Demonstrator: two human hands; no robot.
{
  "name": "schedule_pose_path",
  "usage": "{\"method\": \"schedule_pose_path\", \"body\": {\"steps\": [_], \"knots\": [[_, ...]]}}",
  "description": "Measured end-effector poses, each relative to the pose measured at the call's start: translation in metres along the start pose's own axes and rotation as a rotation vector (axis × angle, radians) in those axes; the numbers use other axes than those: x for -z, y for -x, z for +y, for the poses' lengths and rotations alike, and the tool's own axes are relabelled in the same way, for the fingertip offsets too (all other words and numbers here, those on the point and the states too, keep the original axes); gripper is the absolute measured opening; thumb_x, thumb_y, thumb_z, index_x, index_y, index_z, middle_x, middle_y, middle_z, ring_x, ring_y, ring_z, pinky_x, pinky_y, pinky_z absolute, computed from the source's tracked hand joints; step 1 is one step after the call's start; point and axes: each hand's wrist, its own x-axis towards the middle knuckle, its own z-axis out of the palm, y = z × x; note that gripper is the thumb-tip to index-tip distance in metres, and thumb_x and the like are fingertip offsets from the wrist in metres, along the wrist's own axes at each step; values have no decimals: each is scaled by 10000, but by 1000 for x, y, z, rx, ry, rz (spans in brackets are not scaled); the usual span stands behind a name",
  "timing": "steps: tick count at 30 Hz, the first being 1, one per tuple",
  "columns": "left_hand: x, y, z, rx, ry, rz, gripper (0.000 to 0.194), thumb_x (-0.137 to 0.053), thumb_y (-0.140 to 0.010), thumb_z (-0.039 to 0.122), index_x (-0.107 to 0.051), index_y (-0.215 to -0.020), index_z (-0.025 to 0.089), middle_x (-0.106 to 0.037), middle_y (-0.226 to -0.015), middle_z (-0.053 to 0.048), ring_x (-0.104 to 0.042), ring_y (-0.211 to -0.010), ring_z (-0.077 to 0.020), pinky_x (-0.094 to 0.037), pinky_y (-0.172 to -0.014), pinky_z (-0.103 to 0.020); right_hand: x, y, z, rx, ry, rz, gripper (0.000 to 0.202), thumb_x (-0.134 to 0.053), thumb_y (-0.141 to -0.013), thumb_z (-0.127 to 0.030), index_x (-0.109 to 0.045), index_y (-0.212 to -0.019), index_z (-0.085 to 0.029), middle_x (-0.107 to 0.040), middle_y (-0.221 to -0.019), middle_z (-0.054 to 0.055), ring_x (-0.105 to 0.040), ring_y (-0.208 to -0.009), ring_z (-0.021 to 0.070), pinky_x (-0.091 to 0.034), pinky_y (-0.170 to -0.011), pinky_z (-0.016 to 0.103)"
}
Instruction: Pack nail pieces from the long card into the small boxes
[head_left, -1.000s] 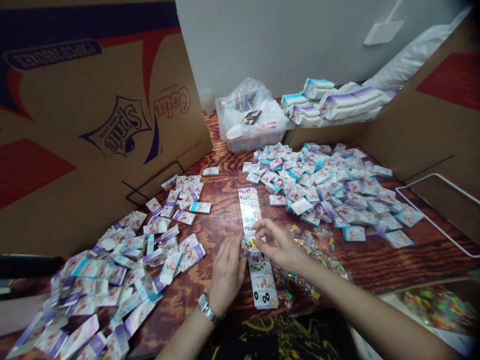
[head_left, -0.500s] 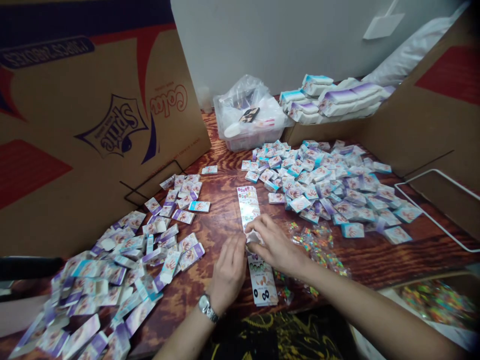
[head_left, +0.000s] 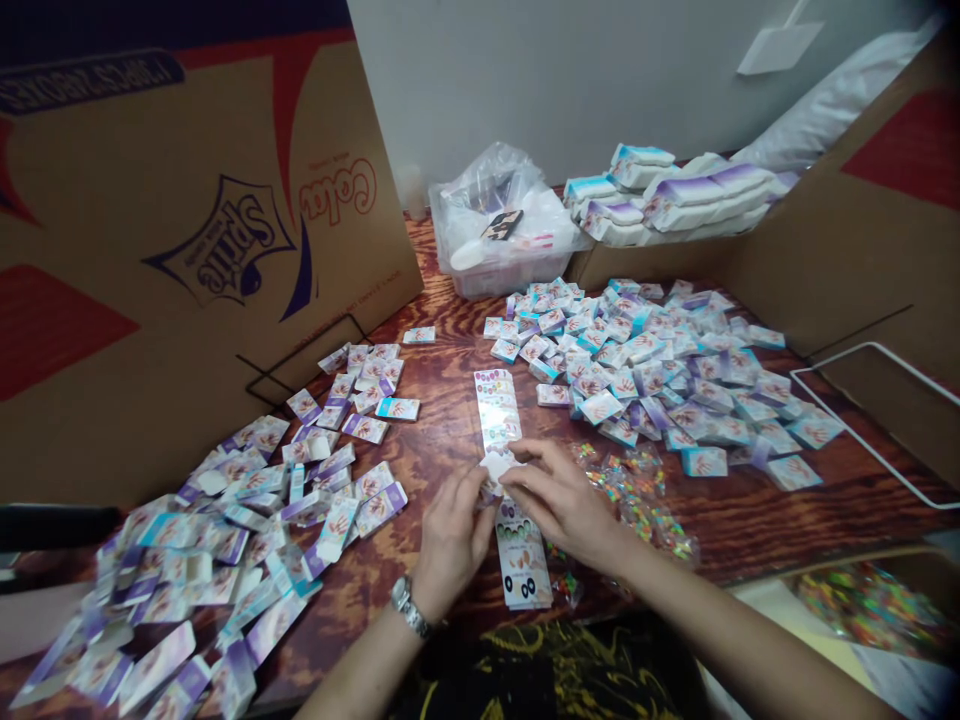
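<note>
Between my two hands is a small white carton [head_left: 496,466], its pale flap facing up and partly covered by fingers. My left hand [head_left: 451,530], with a watch [head_left: 409,606] on the wrist, grips its left side. The fingertips of my right hand [head_left: 564,498] pinch it from the right. Beneath lies a long printed paper strip [head_left: 527,568], or a thin stack of them, running away from me along the table. Small clear bags of colourful pieces [head_left: 637,495] lie just right of my right hand.
Small cartons, many with flaps up, spread at left [head_left: 255,520]; a heap of cartons [head_left: 645,370] lies at right. Large cardboard boxes [head_left: 97,400] flank the table [head_left: 442,400]. Behind stands a plastic-lined tub [head_left: 510,270]. Another person's arm [head_left: 41,622] enters at left.
My right fingers have lifted slightly and shifted right on the carton, and my left hand has opened out a little, exposing more of its white flap. The view has shifted slightly.
</note>
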Motion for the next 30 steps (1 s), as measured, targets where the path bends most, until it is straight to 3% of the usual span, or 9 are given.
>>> {"method": "schedule_pose_path", "body": {"steps": [3,8,11,15,21,25,30], "knots": [[-1,1,2,-8,2,8,369,-484,-836,120,-434,-1198,169,-571,-1132,-121,-542,-1087,-214,-488,-904,-374,-6,2,-1,-10,-4,7,171,-464,-883,-170,-593,-983,-224,-520,-1100,88,-508,-1046,209,-454,-863,366],[-4,4,-1,-85,-59,34,387,-459,-833,95,-427,-1213,161,-543,-1207,-141,-513,-1146,-223,-477,-927,-393,-16,1,-5,-250,-162,58,260,-523,-846,-190,-503,-1104,-216,-599,-988,58,-588,-885,184,-500,-766,324],[-3,4,-2,-104,-121,51,410,-445,-833,80,-409,-1234,155,-524,-1239,-155,-499,-1169,-232,-472,-938,-409,-19,3,-8,-280,-276,61,294,-505,-862,-214,-494,-1156,-216,-635,-1014,54,-610,-896,179,-506,-783,323],[-2,5,-2,-95,-170,66,455,-446,-828,78,-374,-1273,140,-523,-1241,-169,-506,-1161,-239,-474,-935,-407,-23,3,-10,-333,-395,53,195,-490,-884,-272,-603,-1034,-218,-657,-991,41,-612,-915,175,-493,-833,341],[-5,6,1,-18,-176,45,622,-457,-839,117,-181,-1396,94,-504,-1265,-196,-507,-1159,-249,-470,-933,-397,-32,-2,-4,-486,-578,103,156,-580,-813,-264,-638,-936,-188,-665,-891,27,-621,-816,150,-517,-764,305],[-6,6,4,-11,-198,4,625,-422,-858,117,-143,-1417,112,-483,-1293,-191,-486,-1178,-257,-455,-942,-409,-31,-4,-7,-482,-452,109,132,-578,-795,-205,-657,-899,-188,-667,-866,33,-621,-790,161,-513,-749,319],[-10,6,7,5,-304,9,672,-368,-877,118,8,-1434,102,-465,-1284,-212,-482,-1153,-273,-462,-907,-419,-27,-3,-20,-333,-221,111,209,-520,-820,-136,-675,-936,-216,-658,-903,50,-611,-860,181,-493,-795,333]]}}
